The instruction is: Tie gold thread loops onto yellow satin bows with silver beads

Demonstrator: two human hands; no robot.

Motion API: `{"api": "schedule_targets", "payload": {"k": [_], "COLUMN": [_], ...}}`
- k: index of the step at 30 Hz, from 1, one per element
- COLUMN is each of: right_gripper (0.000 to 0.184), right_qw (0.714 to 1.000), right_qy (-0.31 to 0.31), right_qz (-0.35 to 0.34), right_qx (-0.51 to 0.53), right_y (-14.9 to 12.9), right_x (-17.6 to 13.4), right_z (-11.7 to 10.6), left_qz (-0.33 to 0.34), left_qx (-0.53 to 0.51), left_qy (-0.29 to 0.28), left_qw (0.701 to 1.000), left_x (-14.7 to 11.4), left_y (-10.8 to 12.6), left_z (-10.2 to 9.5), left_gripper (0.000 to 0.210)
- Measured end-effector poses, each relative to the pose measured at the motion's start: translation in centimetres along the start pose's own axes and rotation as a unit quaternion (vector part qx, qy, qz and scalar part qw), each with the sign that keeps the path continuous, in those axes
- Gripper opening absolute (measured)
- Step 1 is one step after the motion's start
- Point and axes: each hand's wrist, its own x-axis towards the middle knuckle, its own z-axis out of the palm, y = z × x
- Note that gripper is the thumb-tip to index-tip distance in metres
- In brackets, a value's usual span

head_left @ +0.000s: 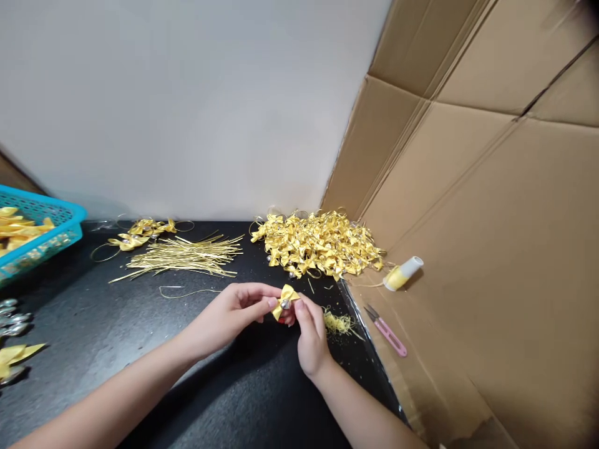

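We see a yellow bow [290, 293] on the near side of the bow pile [322, 246] — left hand [236, 308] and right hand [312, 337] both pinch it, fingers closed. Gold ties [182, 257] lie left of that pile; pink snips [388, 333], nearer and right.

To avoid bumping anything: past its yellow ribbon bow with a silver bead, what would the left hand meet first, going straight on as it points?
Just past the bow, the left hand would probably meet the right hand; depth is unclear.
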Motion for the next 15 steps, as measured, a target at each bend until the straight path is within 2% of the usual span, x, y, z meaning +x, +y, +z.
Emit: {"api": "schedule_targets", "payload": {"k": [3, 9, 15], "right_gripper": [0.039, 0.019, 0.019], "right_qw": [1.0, 0.99, 0.982], "right_qy": [-0.004, -0.041, -0.041], "right_qz": [-0.005, -0.066, -0.102], "right_qx": [-0.023, -0.117, -0.15], "right_y": [0.2, -0.6, -1.4], "right_x": [0.0, -0.2, -0.2], "right_z": [-0.2, -0.3, -0.3], "left_qz": [0.013, 0.03, 0.037], "left_qx": [0.03, 0.074, 0.089], "left_qy": [0.017, 0.047, 0.043], "left_qw": [0.999, 0.996, 0.994], "left_x": [-0.1, -0.2, -0.2], "left_y": [-0.2, -0.5, -0.4], "left_z": [-0.1, -0.5, -0.7], "left_gripper": [0.032, 0.029, 0.029]}}
